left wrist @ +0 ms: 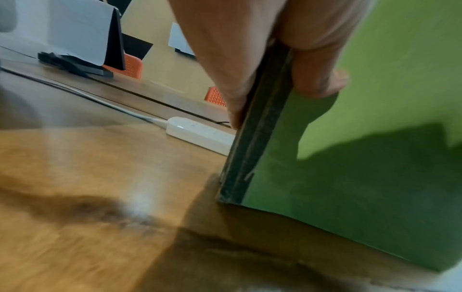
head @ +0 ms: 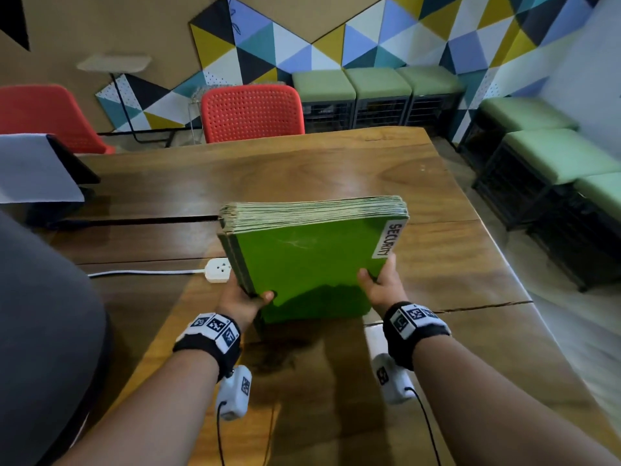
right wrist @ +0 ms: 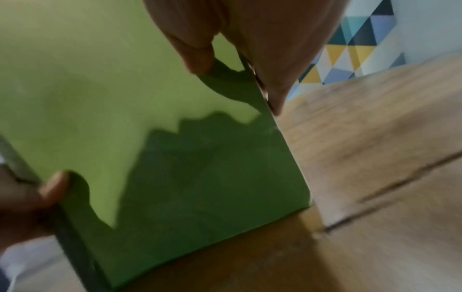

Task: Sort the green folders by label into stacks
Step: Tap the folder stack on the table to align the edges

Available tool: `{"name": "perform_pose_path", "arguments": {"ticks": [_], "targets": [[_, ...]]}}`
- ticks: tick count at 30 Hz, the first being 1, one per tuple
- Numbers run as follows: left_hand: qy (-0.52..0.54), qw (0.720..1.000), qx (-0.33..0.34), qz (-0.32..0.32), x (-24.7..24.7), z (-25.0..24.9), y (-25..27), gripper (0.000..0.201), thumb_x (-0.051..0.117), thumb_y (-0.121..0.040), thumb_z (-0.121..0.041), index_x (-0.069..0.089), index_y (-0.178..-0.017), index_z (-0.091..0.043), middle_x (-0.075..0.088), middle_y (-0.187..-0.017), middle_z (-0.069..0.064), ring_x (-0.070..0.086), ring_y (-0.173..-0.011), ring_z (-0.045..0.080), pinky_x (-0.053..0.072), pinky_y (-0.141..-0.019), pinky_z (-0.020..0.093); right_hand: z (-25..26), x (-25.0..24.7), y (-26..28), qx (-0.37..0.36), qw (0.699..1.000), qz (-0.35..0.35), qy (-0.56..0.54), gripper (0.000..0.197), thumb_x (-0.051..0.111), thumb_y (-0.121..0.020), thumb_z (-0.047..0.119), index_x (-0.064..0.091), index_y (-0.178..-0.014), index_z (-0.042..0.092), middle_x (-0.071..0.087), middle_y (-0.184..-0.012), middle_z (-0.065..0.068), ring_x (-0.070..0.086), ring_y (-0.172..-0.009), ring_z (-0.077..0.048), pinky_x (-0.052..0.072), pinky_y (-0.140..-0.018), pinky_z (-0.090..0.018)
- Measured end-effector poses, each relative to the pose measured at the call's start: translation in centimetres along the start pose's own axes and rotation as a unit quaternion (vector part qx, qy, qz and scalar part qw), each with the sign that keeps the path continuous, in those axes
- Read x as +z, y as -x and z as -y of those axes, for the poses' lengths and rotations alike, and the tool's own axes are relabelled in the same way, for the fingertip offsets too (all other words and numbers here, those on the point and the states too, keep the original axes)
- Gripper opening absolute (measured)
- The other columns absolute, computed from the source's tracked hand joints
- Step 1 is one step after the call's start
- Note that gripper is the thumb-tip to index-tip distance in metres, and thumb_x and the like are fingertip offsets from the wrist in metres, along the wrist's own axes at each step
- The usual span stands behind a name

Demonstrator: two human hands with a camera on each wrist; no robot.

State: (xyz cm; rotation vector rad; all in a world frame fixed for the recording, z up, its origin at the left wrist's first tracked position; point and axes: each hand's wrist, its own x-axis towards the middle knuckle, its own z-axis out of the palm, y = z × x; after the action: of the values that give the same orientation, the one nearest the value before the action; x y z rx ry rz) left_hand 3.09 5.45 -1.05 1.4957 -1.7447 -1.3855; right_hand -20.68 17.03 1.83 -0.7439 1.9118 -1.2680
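A thick stack of green folders (head: 302,260) stands tilted on its lower edge on the wooden table (head: 336,169), its front cover facing me. A white label reading SECURITY (head: 386,239) runs along the front folder's right edge. My left hand (head: 247,299) grips the stack's left edge, thumb on the front cover (left wrist: 375,138). My right hand (head: 378,284) grips the right edge below the label, thumb on the cover (right wrist: 125,98). In the left wrist view the stack's dark edge (left wrist: 255,134) meets the table at its bottom corner. Both wrist views are blurred.
A white power strip (head: 219,270) with its cable lies left of the stack. A dark stand holding a white sheet (head: 37,166) sits at the table's far left. Red chairs (head: 252,112) stand behind the table, and green stools (head: 554,159) line the right wall.
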Motion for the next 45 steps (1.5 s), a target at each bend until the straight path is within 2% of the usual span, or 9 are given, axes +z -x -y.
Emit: {"name": "perform_pose_path", "arguments": {"ticks": [7, 12, 16, 20, 23, 30, 36, 39, 45], "targets": [[-0.03, 0.997, 0.059, -0.045, -0.8, -1.6, -1.0, 0.055, 0.081, -0.075, -0.015, 0.057, -0.125, -0.011, 0.068, -0.122, 0.007, 0.063, -0.115, 0.025, 0.05, -0.098, 0.044, 1.9, -1.8, 1.3, -0.072, 0.996, -0.052, -0.002, 0.063, 0.053, -0.093, 0.003, 0.023, -0.144, 0.024, 0.05, -0.12, 0.003, 0.048, -0.109, -0.012, 0.04, -0.093, -0.03], [-0.109, 0.994, 0.022, 0.005, 0.0, 1.7, 1.2, 0.059, 0.076, -0.081, -0.019, 0.051, -0.133, -0.011, 0.065, -0.126, 0.01, 0.058, -0.121, 0.029, 0.045, -0.097, 0.033, -1.8, -0.7, 2.6, 0.03, 0.993, -0.002, 0.116, 0.047, 0.052, -0.094, 0.009, 0.031, -0.135, 0.018, 0.056, -0.112, 0.0, 0.058, -0.113, -0.028, 0.049, -0.096, -0.049], [-0.094, 0.995, 0.015, 0.006, -0.3, 0.1, 0.9, 0.064, 0.076, -0.081, -0.012, 0.043, -0.135, -0.007, 0.065, -0.123, 0.013, 0.059, -0.117, 0.029, 0.044, -0.094, 0.03, -1.1, -0.9, 2.3, 0.039, 0.989, -0.012, 0.145, 0.037, 0.052, -0.095, 0.014, 0.036, -0.129, 0.015, 0.059, -0.106, -0.005, 0.059, -0.095, -0.026, 0.048, -0.081, -0.036], [-0.167, 0.985, 0.03, 0.04, 1.1, -0.6, 1.2, 0.062, 0.078, -0.08, -0.02, 0.047, -0.13, -0.003, 0.068, -0.118, 0.014, 0.063, -0.112, 0.03, 0.047, -0.087, 0.028, -2.1, -2.5, 3.0, 0.063, 0.979, -0.045, 0.186, 0.039, 0.05, -0.097, 0.021, 0.035, -0.133, 0.017, 0.063, -0.114, -0.014, 0.061, -0.101, -0.033, 0.051, -0.086, -0.042], [-0.215, 0.974, 0.018, 0.075, 3.4, -1.1, 1.6, 0.06, 0.077, -0.079, -0.035, 0.052, -0.125, -0.004, 0.068, -0.117, 0.013, 0.064, -0.108, 0.029, 0.05, -0.089, 0.032, -3.2, -4.3, 3.5, 0.099, 0.971, -0.092, 0.198, 0.04, 0.047, -0.099, 0.023, 0.036, -0.137, 0.019, 0.061, -0.119, -0.018, 0.06, -0.103, -0.035, 0.045, -0.082, -0.037], [-0.384, 0.905, -0.02, 0.183, 11.8, -2.9, 3.8, 0.074, 0.061, -0.08, -0.064, 0.056, -0.116, 0.002, 0.054, -0.085, 0.006, 0.055, -0.075, 0.022, 0.043, -0.065, 0.03, -7.9, -11.1, 4.1, 0.188, 0.957, -0.149, 0.163, 0.034, 0.042, -0.101, 0.023, 0.045, -0.134, 0.018, 0.053, -0.099, -0.004, 0.052, -0.084, -0.022, 0.041, -0.072, -0.032], [-0.386, 0.885, -0.079, 0.247, 19.5, -3.6, 6.6, 0.073, 0.059, -0.078, -0.069, 0.058, -0.111, -0.003, 0.064, -0.103, 0.015, 0.064, -0.1, 0.028, 0.045, -0.069, 0.03, -12.2, -18.4, 4.4, 0.246, 0.937, -0.135, 0.209, 0.028, 0.045, -0.1, 0.022, 0.054, -0.123, 0.011, 0.061, -0.115, -0.013, 0.058, -0.103, -0.029, 0.044, -0.085, -0.035], [-0.383, 0.88, -0.115, 0.258, 23.1, -3.0, 7.9, 0.087, 0.059, -0.073, -0.074, 0.057, -0.121, -0.001, 0.064, -0.115, 0.013, 0.063, -0.106, 0.029, 0.05, -0.083, 0.033, -14.1, -21.5, 4.0, 0.257, 0.925, -0.114, 0.257, 0.03, 0.046, -0.099, 0.022, 0.055, -0.123, 0.007, 0.061, -0.121, -0.017, 0.057, -0.112, -0.032, 0.044, -0.095, -0.039], [-0.36, 0.886, -0.157, 0.248, 28.3, -3.3, 9.9, 0.09, 0.062, -0.069, -0.075, 0.055, -0.121, -0.001, 0.063, -0.112, 0.01, 0.064, -0.1, 0.027, 0.054, -0.09, 0.037, -16.1, -26.1, 3.1, 0.243, 0.908, -0.087, 0.329, 0.031, 0.045, -0.1, 0.021, 0.055, -0.122, 0.002, 0.06, -0.12, -0.019, 0.057, -0.103, -0.03, 0.043, -0.088, -0.034]]}}
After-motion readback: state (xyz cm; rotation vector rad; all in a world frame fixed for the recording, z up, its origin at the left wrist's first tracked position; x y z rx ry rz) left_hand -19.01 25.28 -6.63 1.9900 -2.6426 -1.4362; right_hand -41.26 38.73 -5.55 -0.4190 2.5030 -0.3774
